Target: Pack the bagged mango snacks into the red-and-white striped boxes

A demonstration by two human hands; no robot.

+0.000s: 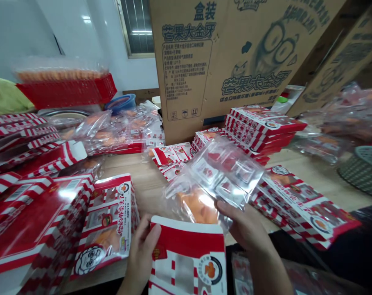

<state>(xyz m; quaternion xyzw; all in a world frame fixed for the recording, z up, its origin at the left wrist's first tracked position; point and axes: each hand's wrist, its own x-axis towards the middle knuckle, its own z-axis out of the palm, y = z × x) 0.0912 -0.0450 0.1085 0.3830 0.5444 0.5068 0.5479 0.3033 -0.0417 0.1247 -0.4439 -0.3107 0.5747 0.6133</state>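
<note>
My left hand [142, 250] grips the left edge of a red-and-white striped paper box sleeve [188, 258] held low at the centre. My right hand [245, 227] is closed on a clear plastic pack [216, 180] with an orange item inside. The pack's lower end sits at the sleeve's open top. A finished red-and-white package [107, 223] lies flat on the wooden table [149, 182] just left of my left hand.
Stacks of flat red-striped sleeves [26, 164] fill the left. Finished packages [299, 200] lie to the right, with a pile [259, 127] behind them. A large printed cardboard box [222, 57] stands at the back. A green basket [365, 168] sits far right. Loose clear packs [112, 131] cover the back left.
</note>
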